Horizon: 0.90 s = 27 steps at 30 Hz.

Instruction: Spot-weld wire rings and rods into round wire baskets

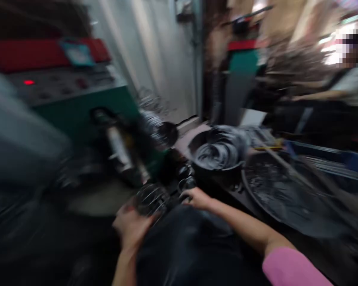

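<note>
The whole view is smeared by motion. My left hand (131,227) is low in the middle, curled around a round wire-framed metal piece (150,198). My right hand (197,198), on an arm with a pink sleeve, reaches forward and touches a small dark ring-shaped part (187,183) beside another like it. Its fingers look bent, but the blur hides what they grip. A black glossy sheet (185,246) covers my lap below both hands.
A green and red machine (77,91) with a lit red lamp stands at the left. A dark bowl (220,153) of stacked metal rings and a wide dark pan (283,190) lie to the right. Another person (343,83) sits at the far right.
</note>
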Each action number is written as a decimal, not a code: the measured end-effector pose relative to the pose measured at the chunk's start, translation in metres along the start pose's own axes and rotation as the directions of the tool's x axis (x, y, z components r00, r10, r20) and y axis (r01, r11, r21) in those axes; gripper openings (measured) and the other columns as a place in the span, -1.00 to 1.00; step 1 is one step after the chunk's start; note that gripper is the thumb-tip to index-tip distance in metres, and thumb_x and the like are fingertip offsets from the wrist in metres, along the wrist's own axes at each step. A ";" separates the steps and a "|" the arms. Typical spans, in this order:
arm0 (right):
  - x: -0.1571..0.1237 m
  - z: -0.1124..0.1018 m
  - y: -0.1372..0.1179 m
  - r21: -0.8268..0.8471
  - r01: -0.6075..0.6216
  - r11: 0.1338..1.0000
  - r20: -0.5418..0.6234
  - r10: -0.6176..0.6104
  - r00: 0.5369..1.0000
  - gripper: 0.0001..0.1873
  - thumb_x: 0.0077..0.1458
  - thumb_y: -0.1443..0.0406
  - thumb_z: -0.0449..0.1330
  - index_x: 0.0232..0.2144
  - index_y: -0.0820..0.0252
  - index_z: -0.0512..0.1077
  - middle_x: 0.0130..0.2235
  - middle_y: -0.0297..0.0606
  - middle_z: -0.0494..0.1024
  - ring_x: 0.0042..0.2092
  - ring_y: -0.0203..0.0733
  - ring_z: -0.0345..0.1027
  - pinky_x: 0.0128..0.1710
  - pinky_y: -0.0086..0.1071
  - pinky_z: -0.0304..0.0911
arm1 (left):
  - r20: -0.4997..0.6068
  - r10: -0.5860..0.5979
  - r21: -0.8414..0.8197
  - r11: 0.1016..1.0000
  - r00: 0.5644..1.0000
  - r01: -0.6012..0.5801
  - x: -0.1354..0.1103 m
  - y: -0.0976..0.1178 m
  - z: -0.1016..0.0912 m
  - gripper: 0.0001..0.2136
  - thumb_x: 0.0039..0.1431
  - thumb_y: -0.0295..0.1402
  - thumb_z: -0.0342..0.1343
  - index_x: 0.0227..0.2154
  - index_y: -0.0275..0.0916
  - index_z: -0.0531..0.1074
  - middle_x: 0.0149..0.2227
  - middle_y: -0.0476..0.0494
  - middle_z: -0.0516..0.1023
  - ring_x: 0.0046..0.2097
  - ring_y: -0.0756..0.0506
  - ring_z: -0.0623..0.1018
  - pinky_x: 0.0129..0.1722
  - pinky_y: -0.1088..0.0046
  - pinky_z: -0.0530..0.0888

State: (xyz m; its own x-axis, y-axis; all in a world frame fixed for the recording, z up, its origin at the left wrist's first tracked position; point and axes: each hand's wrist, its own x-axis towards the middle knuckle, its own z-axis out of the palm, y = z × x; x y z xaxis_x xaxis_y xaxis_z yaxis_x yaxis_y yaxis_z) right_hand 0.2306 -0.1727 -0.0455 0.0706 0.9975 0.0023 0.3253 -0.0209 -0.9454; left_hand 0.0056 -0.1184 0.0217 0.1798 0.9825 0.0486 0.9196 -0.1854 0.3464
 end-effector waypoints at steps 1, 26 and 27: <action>0.009 -0.001 -0.011 -0.016 0.020 1.000 0.058 -0.019 0.998 -0.78 -0.28 0.42 0.20 -0.45 0.11 0.46 -0.46 -0.41 0.48 -0.37 -0.25 0.30 -0.33 -0.41 0.16 | -0.008 0.014 0.026 1.000 1.000 -0.014 0.003 0.005 0.003 -0.32 -0.26 -0.06 0.22 -0.01 -0.18 0.22 -0.13 -0.28 0.39 -0.06 -0.34 0.40 -0.13 0.11 0.34; 0.055 0.041 -0.054 -0.190 0.383 0.904 0.450 -0.266 0.852 -0.72 -0.02 0.24 0.12 -0.23 0.19 0.47 -0.24 -0.22 0.54 -0.19 -0.16 0.39 -0.18 -0.30 0.27 | 0.012 0.091 -0.182 0.980 0.996 -0.087 0.018 -0.018 0.017 -0.14 -0.38 -0.24 0.32 0.09 -0.08 0.07 0.07 -0.16 0.21 0.11 -0.23 0.20 0.07 0.24 0.13; 0.056 0.041 -0.054 -0.197 0.404 0.893 0.462 -0.279 0.842 -0.72 -0.05 0.26 0.15 -0.23 0.18 0.47 -0.25 -0.22 0.53 -0.20 -0.16 0.39 -0.18 -0.30 0.27 | 0.010 0.099 -0.190 0.977 0.995 -0.095 0.019 -0.019 0.016 -0.14 -0.37 -0.24 0.32 0.09 -0.09 0.07 0.06 -0.16 0.21 0.11 -0.23 0.20 0.07 0.24 0.13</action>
State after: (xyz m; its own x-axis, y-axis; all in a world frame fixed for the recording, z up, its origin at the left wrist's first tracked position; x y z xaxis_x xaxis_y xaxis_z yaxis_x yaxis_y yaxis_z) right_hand 0.1783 -0.1132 -0.0077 -0.4673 0.8766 0.1152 0.5046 0.3714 -0.7794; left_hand -0.0024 -0.0961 0.0011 0.2736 0.9591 0.0732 0.8151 -0.2716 0.5117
